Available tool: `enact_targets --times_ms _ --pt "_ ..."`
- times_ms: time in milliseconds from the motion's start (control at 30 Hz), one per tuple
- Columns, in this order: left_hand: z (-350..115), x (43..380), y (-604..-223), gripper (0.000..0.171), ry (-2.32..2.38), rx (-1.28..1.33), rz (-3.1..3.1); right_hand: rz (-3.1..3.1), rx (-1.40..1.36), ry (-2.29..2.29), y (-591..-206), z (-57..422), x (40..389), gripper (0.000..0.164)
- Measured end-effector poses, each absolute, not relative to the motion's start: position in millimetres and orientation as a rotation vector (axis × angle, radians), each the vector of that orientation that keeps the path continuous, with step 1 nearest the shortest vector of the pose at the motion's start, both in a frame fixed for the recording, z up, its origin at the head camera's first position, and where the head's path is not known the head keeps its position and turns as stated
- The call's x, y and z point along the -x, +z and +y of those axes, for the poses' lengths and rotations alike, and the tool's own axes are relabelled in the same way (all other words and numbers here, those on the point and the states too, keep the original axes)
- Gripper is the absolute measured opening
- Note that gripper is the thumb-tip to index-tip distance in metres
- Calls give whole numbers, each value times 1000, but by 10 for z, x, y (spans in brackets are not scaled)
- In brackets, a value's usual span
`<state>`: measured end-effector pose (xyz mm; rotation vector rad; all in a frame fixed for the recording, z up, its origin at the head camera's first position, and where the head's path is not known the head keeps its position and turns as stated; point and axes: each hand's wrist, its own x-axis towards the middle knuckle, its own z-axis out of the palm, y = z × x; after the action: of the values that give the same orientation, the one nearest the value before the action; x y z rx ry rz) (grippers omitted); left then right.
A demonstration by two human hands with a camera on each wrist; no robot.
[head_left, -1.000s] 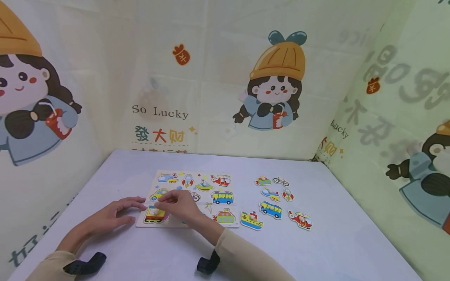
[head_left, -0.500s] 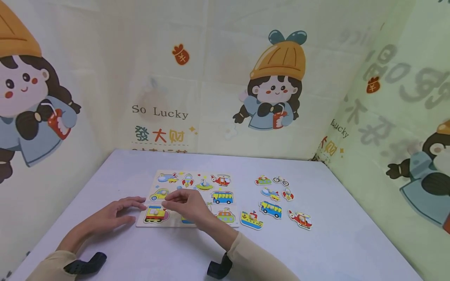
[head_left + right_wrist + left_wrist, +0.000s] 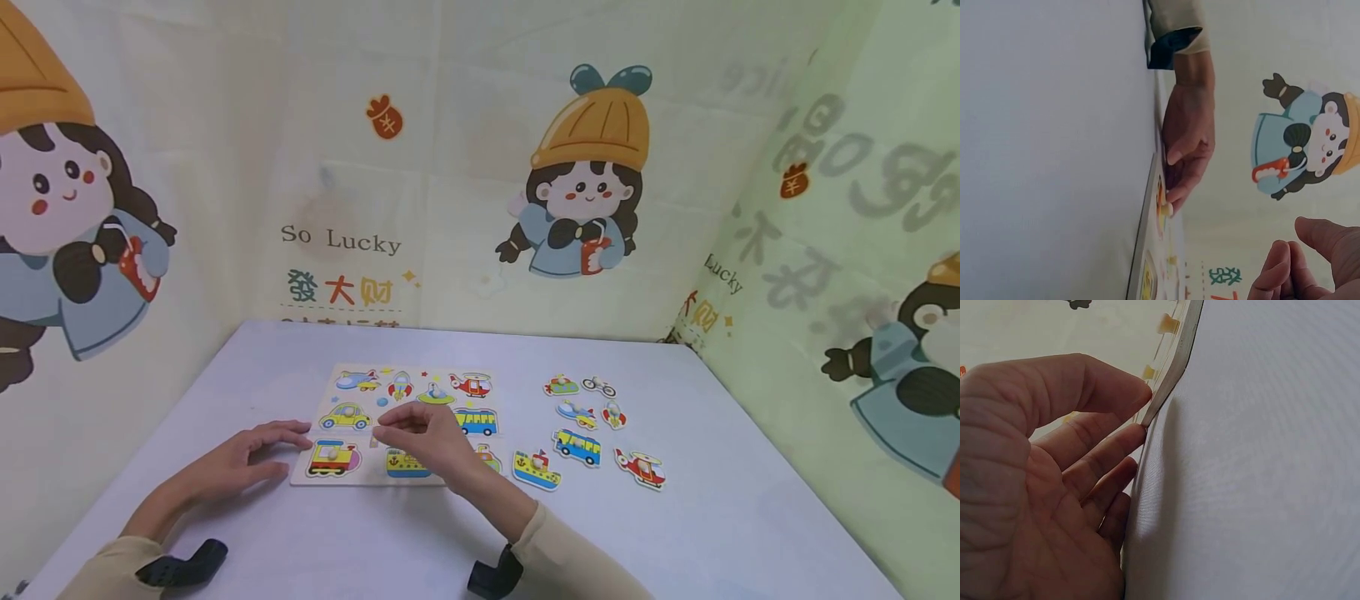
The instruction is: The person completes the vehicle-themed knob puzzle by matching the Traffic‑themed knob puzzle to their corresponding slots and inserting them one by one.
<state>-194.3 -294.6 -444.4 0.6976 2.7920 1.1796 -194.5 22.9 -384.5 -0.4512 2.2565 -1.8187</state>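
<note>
A pale puzzle board (image 3: 372, 473) printed with vehicles lies on the table. My left hand (image 3: 243, 457) rests at its left edge, fingertips touching the rim, fingers loosely bent. In the left wrist view that hand's thumb and fingers meet the edge of the board (image 3: 1175, 365). Over the middle of the board hovers my right hand (image 3: 431, 442), thumb and fingers bent toward each other. The right wrist view has its thumb and fingers (image 3: 1275, 269) apart with nothing between them. A train piece (image 3: 330, 457) and a yellow car piece (image 3: 346, 416), both knobbed, sit in the board.
Right of the board lie several loose pieces, among them a ship (image 3: 536, 471), a blue bus (image 3: 577, 447), a red helicopter (image 3: 641, 470), a plane (image 3: 577, 414), a rocket (image 3: 613, 416), a bicycle (image 3: 599, 387) and a green-and-red piece (image 3: 561, 385). Printed cloth (image 3: 465, 208) walls the table.
My right hand has moved rightward across the board, away from the car piece, uncovering the car and the printed ship. The left hand stays in place.
</note>
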Motion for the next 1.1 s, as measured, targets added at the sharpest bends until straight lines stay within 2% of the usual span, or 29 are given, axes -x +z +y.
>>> enact_targets --times_ms 633,1100 --pt "-2929 1914 -4473 29 1176 -693 2816 2229 468 -1920 -3746 811 1894 27" --pt "-2930 1908 -4471 28 1121 -694 2860 2296 355 -1931 -3715 1200 1803 28"
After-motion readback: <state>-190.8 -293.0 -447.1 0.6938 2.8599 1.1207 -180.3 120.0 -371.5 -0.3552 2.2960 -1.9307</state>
